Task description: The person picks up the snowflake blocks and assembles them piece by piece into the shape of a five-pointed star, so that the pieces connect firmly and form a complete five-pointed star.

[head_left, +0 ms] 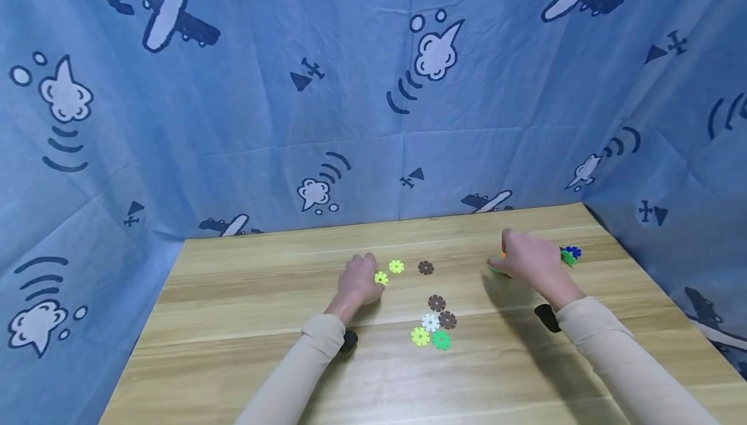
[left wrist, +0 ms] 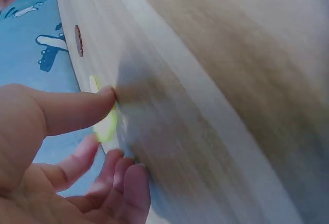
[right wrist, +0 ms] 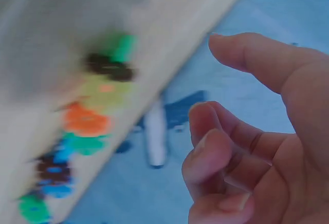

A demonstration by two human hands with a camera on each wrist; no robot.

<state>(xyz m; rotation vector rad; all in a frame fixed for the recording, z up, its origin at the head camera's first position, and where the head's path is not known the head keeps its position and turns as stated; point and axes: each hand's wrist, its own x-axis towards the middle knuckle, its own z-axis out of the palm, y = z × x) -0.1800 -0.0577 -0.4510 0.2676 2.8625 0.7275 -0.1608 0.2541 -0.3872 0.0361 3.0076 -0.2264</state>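
My left hand is low over the table, thumb and forefinger at opposite edges of a yellow notched plastic disc. The left wrist view shows this yellow disc pinched between them, partly behind the thumb. Another yellow disc lies just beyond. My right hand hovers over a row of joined notched discs at the right, hiding most of it in the head view. In the right wrist view, the blurred row includes an orange disc and a green disc. The right thumb and forefinger stand apart with nothing between them.
A brown disc lies between the hands. Closer in is a loose cluster with a white disc, a green disc and a yellow disc. Blue printed cloth hangs behind the wooden table.
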